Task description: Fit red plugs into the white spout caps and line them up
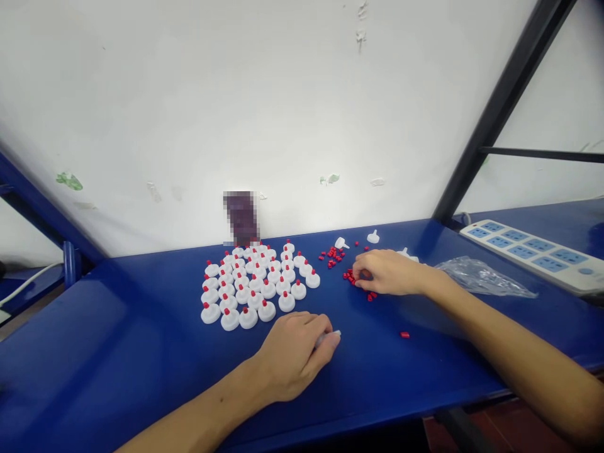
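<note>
My left hand (pixel 297 355) is closed around a white nozzle cap (pixel 336 333), most of it hidden in my fingers, with its pale tip poking out past the thumb. My right hand (pixel 387 272) reaches into a scatter of small red tip caps (pixel 348 275). Its fingers are curled and pinched down at the pile; whatever is between the fingertips is hidden. To the left stands a cluster of several round white caps (pixel 248 318), upright, with red tips on their nozzles. Loose white nozzle caps (pixel 373 237) without red tips lie behind my right hand.
A crumpled clear plastic bag (pixel 481 277) lies right of my right wrist, near a white power strip (pixel 533 251). One red piece (pixel 404 335) sits alone on the blue table (pixel 141 352). Behind rises a white wall (pixel 292 126); a dark frame post (pixel 500 113) stands right.
</note>
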Tool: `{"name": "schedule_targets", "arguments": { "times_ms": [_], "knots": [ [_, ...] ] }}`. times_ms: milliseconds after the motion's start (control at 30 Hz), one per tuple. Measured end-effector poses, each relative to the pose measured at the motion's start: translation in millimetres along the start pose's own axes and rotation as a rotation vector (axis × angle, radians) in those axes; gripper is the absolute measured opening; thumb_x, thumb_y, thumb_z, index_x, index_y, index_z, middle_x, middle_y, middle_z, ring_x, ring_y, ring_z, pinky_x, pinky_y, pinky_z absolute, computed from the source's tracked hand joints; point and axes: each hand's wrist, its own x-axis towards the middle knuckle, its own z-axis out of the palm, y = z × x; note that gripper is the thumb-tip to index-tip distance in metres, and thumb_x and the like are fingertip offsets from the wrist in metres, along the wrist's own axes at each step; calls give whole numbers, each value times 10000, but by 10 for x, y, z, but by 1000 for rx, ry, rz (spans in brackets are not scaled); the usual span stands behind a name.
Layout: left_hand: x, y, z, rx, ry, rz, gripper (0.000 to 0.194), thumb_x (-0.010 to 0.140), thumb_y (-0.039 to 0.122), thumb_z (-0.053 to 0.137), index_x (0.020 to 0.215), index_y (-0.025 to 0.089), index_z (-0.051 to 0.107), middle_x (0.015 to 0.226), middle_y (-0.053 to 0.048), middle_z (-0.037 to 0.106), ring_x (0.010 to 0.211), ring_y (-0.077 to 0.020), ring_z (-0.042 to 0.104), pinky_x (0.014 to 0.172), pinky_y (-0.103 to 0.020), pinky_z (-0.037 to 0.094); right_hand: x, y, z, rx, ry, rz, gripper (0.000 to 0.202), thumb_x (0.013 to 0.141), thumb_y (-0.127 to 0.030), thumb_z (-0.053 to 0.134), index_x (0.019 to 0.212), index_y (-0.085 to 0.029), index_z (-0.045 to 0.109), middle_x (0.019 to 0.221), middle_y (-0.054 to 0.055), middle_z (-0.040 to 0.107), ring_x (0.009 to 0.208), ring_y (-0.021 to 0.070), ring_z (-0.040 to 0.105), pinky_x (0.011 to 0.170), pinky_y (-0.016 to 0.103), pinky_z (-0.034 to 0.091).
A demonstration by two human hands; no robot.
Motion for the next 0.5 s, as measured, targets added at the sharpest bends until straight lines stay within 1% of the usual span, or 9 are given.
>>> {"name": "schedule_targets", "arguments": {
  "times_ms": [100,233,400,500],
  "knots": [
    [16,6,-9,29,-16,-18,314,1013,374,328,893,192,554,713,-9,590,672,-175,551,647,-303,377,-1,-24,-9,-4,5,9,82,826,-283,606,824,-235,672,864,10,706,751,196,634,623,290,377],
    [25,8,-26,36,-26,-19,322,1010,392,321,911,194,555,712,-13,589,664,-183,551,633,-303,364,7,-40,-15,-5,8,-8,101,827,-297,616,880,-233,675,925,18,704,784,197,632,645,287,378],
    [11,23,-47,-4,-23,-18,261,992,397,354,1004,192,515,724,-5,593,663,-189,556,635,-303,364,24,-5,22,72,-26,-42,122,864,-284,583,923,-225,673,983,30,680,817,178,616,646,265,369],
    [11,28,-34,-2,-15,-39,219,965,387,408,1008,188,489,700,3,579,642,-191,547,620,-304,354,22,-6,33,109,-33,-57,119,864,-291,596,931,-219,663,943,25,670,780,167,591,633,261,357]
  ]
}}
